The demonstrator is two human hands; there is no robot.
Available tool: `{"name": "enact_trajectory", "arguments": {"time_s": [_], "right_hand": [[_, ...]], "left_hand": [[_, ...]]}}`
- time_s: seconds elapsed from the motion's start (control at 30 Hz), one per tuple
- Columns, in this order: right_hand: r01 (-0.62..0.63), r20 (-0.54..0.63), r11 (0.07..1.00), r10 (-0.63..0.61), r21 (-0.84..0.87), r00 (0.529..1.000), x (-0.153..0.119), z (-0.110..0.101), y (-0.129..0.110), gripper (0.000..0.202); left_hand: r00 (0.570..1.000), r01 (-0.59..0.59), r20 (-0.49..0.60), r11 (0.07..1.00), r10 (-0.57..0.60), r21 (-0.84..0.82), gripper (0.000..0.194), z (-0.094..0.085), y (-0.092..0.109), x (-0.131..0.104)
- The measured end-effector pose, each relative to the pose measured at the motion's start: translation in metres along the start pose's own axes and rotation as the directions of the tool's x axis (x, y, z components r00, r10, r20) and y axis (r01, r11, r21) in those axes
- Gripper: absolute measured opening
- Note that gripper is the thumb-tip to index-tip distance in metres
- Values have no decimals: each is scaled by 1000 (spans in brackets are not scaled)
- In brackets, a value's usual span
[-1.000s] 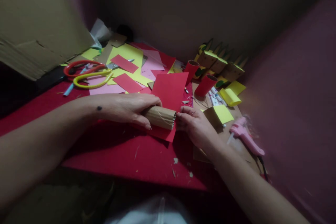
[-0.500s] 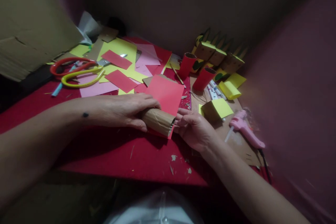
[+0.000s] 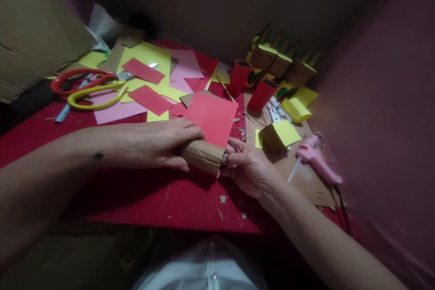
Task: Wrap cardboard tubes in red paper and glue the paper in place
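A brown cardboard tube (image 3: 203, 156) lies across a sheet of red paper (image 3: 212, 115) on the red-covered table. My left hand (image 3: 173, 142) is closed around the tube's left end, thumb on the near side and fingers on the far side. At the tube's right end is my right hand (image 3: 246, 165), its fingers curled against the open rim and the paper's edge; some fingertips are hidden behind the tube. Two small red paper rectangles (image 3: 152, 99) rest beyond my left hand.
Red-and-yellow-handled scissors (image 3: 97, 88) lie at left on yellow and pink paper. Two red tubes (image 3: 260, 95) stand at right, near markers (image 3: 277, 111) and folded yellow-and-cardboard pieces (image 3: 280, 136). A pink glue gun (image 3: 317, 158) with a cord sits on a cardboard sheet (image 3: 307, 190).
My right hand's fingers have moved in against the tube's right end and now cover part of its rim. The whole view has shifted slightly.
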State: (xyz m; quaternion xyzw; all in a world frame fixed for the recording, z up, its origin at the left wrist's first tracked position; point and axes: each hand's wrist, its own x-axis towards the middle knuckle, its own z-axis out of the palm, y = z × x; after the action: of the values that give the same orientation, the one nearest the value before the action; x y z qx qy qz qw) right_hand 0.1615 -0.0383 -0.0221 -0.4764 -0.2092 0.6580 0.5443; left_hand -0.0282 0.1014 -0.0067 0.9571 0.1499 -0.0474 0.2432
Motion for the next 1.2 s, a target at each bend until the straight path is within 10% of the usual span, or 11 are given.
{"name": "enact_trajectory", "arguments": {"time_s": [0.77,0.97,1.13,1.2], "right_hand": [[94,-96,995,-96,-26,991,5,13,9,39],[90,-105,995,-86,34,991,6,12,11,39],[96,-121,995,-92,31,988,7,3,7,45],[105,-123,994,-101,24,987,8,-1,3,47]], "left_hand": [[1000,5,13,1000,-5,16,31,3,2,-2],[989,142,-24,982,-146,-121,56,-10,15,-1],[787,430,-436,895,-436,-119,56,-25,6,8],[734,526,-411,835,-541,-160,46,-29,-1,11]]}}
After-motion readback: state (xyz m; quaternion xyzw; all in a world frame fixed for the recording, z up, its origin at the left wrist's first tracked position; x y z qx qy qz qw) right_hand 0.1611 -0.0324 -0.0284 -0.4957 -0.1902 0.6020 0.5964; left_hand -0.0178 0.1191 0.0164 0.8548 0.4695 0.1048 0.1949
